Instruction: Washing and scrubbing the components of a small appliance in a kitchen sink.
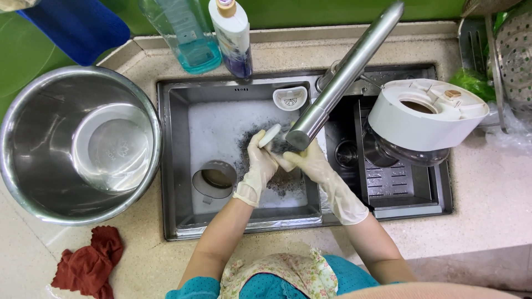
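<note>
Both my hands wear pale rubber gloves and meet over the steel sink (172, 166), just under the spout of the long metal tap (343, 72). My left hand (260, 163) grips a small white rounded object (270, 135), which looks like a lid or sponge. Touching the left hand from the right, my right hand (310, 160) has its fingers closed beside the same object; whether it grips it is unclear. Foamy, dark-speckled water fills the basin below, around the drain (213, 180).
A large steel bowl (33, 182) stands on the counter at left, a red cloth (91, 263) below it. Two soap bottles (233, 33) stand behind the sink. A white round appliance part (421, 124) sits over the right basin, beside a dish rack (499, 50).
</note>
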